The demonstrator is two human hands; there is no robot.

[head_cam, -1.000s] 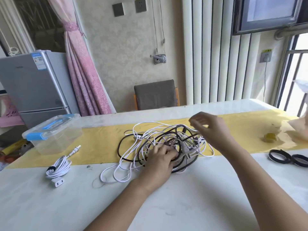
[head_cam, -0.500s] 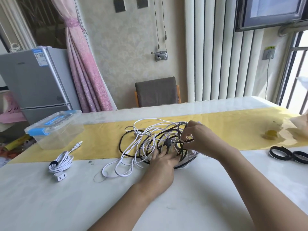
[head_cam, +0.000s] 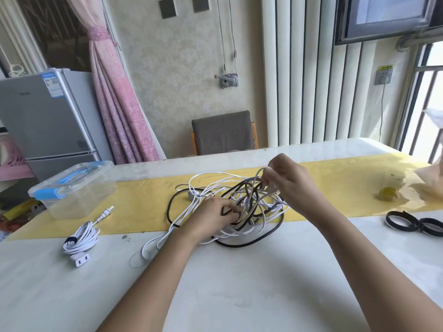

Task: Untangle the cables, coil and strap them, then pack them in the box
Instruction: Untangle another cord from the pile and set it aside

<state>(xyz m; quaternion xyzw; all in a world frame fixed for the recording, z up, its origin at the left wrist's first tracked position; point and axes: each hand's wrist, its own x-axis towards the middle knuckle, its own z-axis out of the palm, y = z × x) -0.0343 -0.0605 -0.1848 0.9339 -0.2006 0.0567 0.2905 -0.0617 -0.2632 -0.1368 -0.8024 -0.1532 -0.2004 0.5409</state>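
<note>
Tangle [head_cam: 249, 195] long axis left-right along runner [head_cam: 143, 204]

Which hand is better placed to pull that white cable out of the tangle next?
Right, probably. The right hand pinches a white cable lifted above the tangle, while the left hand rests low on the tangle with its fingers curled into it, better suited to holding it down.
</note>
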